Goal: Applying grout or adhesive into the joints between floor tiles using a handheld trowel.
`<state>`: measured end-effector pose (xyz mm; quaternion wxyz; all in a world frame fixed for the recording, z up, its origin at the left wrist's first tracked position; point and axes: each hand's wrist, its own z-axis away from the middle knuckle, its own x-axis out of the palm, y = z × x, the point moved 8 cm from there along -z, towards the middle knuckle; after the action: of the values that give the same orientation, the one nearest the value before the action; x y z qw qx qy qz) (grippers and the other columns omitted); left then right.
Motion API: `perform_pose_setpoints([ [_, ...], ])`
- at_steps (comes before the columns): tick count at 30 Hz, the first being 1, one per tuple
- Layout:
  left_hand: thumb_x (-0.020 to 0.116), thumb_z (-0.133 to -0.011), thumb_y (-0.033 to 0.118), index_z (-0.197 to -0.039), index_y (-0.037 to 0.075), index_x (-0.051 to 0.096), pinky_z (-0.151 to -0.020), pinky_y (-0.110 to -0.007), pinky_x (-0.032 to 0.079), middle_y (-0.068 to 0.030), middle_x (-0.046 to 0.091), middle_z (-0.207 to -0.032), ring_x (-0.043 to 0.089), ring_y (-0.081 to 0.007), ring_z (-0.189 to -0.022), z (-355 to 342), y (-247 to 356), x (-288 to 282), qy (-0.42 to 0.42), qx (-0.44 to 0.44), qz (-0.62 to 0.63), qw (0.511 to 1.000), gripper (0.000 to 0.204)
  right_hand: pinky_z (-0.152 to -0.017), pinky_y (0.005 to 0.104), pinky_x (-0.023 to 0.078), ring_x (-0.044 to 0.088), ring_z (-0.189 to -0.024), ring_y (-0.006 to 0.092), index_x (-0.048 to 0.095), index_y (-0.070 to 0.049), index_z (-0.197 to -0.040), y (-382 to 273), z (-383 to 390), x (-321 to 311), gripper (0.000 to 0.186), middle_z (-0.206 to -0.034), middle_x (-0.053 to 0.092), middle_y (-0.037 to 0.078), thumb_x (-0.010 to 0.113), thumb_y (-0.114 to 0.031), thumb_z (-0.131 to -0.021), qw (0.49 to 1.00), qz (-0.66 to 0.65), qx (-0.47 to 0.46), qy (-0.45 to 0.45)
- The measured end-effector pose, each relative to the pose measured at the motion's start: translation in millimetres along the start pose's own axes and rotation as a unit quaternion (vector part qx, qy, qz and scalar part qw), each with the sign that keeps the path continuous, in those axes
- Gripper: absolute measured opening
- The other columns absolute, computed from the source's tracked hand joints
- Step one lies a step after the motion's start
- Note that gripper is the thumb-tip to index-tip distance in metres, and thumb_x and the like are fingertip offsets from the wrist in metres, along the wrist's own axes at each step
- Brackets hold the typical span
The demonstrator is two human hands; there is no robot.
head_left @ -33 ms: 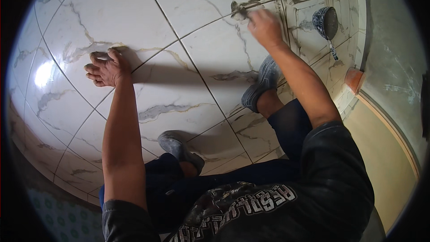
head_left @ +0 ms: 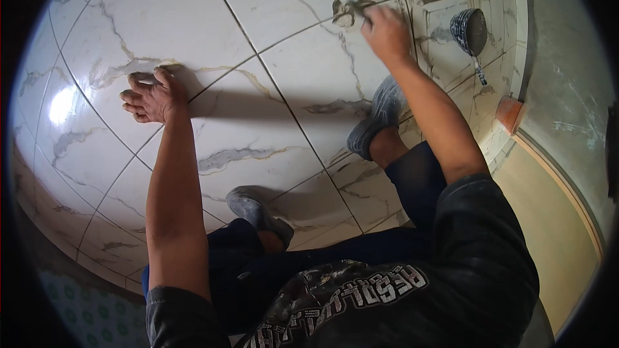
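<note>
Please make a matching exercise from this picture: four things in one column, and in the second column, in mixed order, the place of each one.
Things:
1. left hand
2. right hand
3. round dark bowl
4. orange sponge

Places:
a. on the tiles near the right wall
b. at a grey smeared joint, far ahead
c. at the floor's right edge
d. flat on a marble tile, fingers spread

Pairs: 1-d, 2-b, 3-a, 4-c

left hand point(head_left: 149, 98) on tiled floor point(head_left: 258, 122), right hand point(head_left: 385, 31) grouting

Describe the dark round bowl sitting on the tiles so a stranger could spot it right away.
Start at the white marble-look tiled floor and go beyond the right hand toward the grey wall. The bowl sits there: small, round, dark and grout-smeared, unlike the flat orange piece nearby.
</note>
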<state>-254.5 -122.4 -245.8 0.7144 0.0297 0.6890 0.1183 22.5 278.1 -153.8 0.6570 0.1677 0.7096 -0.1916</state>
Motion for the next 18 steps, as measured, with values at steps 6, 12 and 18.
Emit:
perform_pose_setpoints([
  [6, 0.047, -0.081, 0.058, -0.145, 0.024, 0.026, -0.109, -0.053, 0.012, -0.0176, 0.015, -0.153, 0.009, -0.0392, -0.143, 0, 0, 3, 0.012, 0.006, 0.009, 1.0, 0.077, -0.074, 0.048, 0.051, 0.061, -0.087, 0.0368, 0.059, -0.007, -0.09, -13, 4, 33, 0.022, -0.093, 0.062, 0.015, 0.068, -0.015, -0.072, 0.975, -0.027, 0.219, -0.034],
  [12, 0.048, -0.08, 0.058, -0.145, 0.024, 0.027, -0.109, -0.053, 0.013, -0.0179, 0.015, -0.152, 0.009, -0.0394, -0.143, -1, -2, 1, 0.008, 0.001, -0.006, 1.0, 0.077, -0.071, 0.045, 0.051, 0.063, -0.083, 0.0323, 0.064, -0.01, -0.091, -27, -7, 7, 0.02, -0.09, 0.063, 0.011, 0.067, -0.014, -0.072, 0.983, -0.085, 0.157, 0.047],
  [18, 0.047, -0.081, 0.062, -0.145, 0.025, 0.027, -0.108, -0.054, 0.015, -0.0173, 0.017, -0.152, 0.011, -0.04, -0.142, 0, 1, 3, 0.024, 0.012, 0.007, 1.0, 0.077, -0.068, 0.0412, 0.052, 0.06, -0.078, 0.0282, 0.058, -0.009, -0.087, -45, -18, 28, 0.014, -0.084, 0.057, 0.009, 0.062, -0.009, -0.073, 0.995, 0.053, -0.085, 0.028],
])
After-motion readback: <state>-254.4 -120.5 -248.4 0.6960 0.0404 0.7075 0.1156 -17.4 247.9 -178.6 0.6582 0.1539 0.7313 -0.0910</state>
